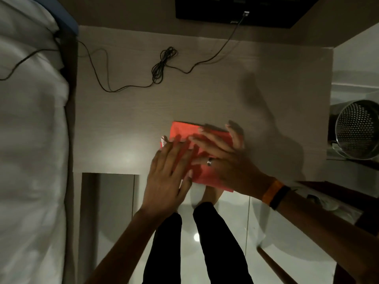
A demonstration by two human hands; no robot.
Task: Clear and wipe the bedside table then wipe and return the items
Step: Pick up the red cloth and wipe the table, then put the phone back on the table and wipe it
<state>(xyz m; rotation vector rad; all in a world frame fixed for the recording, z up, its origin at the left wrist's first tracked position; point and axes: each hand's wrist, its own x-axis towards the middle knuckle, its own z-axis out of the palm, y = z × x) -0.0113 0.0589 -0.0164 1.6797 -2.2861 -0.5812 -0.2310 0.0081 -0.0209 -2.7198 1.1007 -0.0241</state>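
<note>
Folded red-orange cloth (190, 136) lies flat near the front edge of the pale wood-grain bedside table (205, 83), its near corner hanging just past the edge. Left hand (167, 177) and right hand (223, 158) both press palm-down on it, fingers extended and slightly spread, gripping nothing; a ring shows on the right hand. Thin black cable (164, 62), partly coiled, trails across the table's rear; white bedding (30, 140) lies to the left.

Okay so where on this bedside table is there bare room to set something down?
Free: the right half of the table, between the red cloth and the far edge, and the near-left patch between cloth and bed. Crowded: the far left, where the black cable sprawls, and the near edge under both hands.
</note>
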